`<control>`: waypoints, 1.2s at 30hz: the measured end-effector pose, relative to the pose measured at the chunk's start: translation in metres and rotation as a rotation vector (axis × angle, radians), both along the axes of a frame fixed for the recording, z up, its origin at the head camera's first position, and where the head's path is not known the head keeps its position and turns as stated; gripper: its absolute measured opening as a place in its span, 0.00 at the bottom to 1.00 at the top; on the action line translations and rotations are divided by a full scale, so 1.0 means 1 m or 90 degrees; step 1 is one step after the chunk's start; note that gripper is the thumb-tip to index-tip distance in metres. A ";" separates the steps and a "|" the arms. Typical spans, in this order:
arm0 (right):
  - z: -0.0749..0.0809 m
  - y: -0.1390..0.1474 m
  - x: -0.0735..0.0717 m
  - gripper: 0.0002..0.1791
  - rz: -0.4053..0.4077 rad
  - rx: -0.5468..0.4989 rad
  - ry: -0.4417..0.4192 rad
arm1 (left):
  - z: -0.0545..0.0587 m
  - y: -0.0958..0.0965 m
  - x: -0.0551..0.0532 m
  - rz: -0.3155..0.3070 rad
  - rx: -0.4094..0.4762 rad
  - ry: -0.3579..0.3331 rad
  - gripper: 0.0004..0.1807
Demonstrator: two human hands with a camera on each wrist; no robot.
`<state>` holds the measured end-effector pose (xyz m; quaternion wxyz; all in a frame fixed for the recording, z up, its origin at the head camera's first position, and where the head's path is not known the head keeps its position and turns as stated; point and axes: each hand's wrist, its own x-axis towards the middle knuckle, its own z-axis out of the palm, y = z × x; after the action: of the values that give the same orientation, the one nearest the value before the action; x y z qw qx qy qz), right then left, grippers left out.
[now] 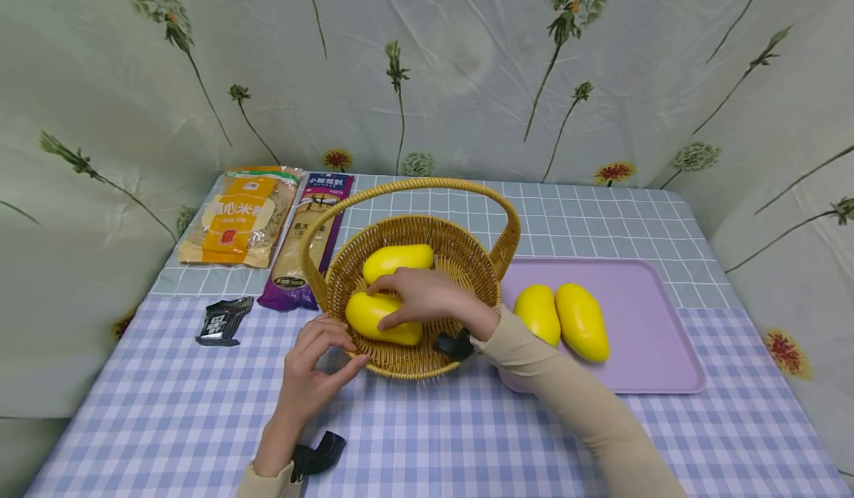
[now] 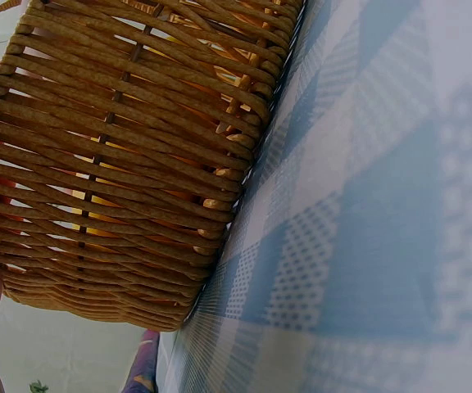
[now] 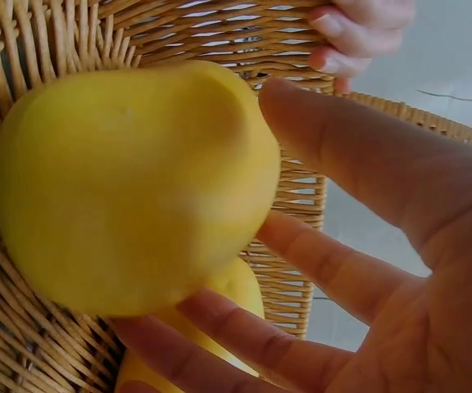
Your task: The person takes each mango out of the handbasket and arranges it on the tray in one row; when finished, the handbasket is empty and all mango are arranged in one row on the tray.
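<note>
A round wicker basket (image 1: 460, 242) with a tall arched handle stands on the checked cloth. Inside, my right hand (image 1: 427, 296) holds the nearer yellow mango (image 1: 365, 314), thumb on one side and fingers spread along the other. A second mango (image 1: 394, 261) lies just behind it, partly covered by that hand. My left hand (image 1: 310, 372) grips the basket's near-left rim; its fingertips (image 3: 334, 61) show over the edge in the right wrist view. Through the weave in the left wrist view, bits of yellow show.
Right of the basket lies a lilac tray (image 1: 654, 320) bearing two mangoes (image 1: 583, 324), partly behind my right sleeve. At the back left are an orange-labelled food bag (image 1: 240, 220) and a purple pasta packet (image 1: 310, 238). A small black packet (image 1: 224, 321) lies nearer.
</note>
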<state>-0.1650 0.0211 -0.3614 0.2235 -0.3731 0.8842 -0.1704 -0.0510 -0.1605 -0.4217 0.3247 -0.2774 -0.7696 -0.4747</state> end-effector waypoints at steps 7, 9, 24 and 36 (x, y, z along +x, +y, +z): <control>-0.004 -0.008 -0.002 0.30 0.000 0.013 0.011 | -0.001 0.000 0.000 0.001 0.002 -0.001 0.18; -0.005 -0.010 -0.002 0.31 -0.003 0.018 0.008 | -0.001 0.000 0.000 0.000 0.002 0.000 0.18; -0.007 -0.007 -0.003 0.32 0.000 0.032 -0.014 | -0.004 -0.001 -0.002 -0.007 0.011 0.014 0.17; -0.011 -0.001 -0.007 0.36 0.018 0.032 -0.012 | -0.002 0.000 -0.001 -0.008 0.009 0.006 0.17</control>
<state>-0.1717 0.0201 -0.3720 0.2430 -0.3782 0.8808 -0.1487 -0.0521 -0.1609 -0.4235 0.3272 -0.2826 -0.7629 -0.4807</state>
